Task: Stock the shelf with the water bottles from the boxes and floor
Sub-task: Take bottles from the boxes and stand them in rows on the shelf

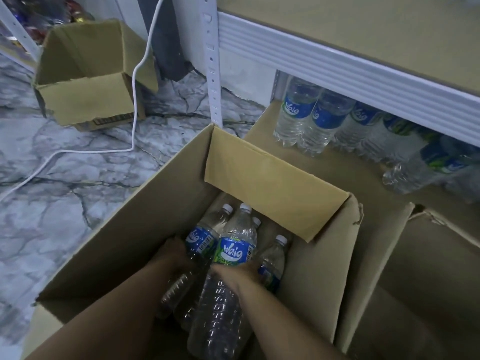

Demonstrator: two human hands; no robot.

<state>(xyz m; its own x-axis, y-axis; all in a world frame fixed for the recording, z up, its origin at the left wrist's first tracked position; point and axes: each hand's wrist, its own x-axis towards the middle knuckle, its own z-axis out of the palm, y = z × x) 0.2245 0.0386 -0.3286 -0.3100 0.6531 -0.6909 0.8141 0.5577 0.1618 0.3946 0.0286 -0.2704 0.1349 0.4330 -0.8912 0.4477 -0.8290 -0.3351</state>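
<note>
An open cardboard box (pixel 145 237) in front of me holds several clear water bottles with blue labels and white caps. Both my hands reach down into it. My left hand (pixel 174 252) wraps around the left bottle (pixel 205 233) below its label. My right hand (pixel 237 275) grips the middle bottle (pixel 237 240) just under its label. Another bottle (pixel 274 258) stands to the right in the box, and more lie beneath my arms. On the bottom shelf (pixel 337 172) at the right, a row of water bottles (pixel 311 118) stands upright.
A second open box (pixel 88 81) sits on the marble floor at the back left. A white cable (pixel 133 100) trails across the floor. The white shelf post (pixel 213 74) and front rail (pixel 337 66) rise close behind the box. Another cardboard box (pixel 428 268) stands at the right.
</note>
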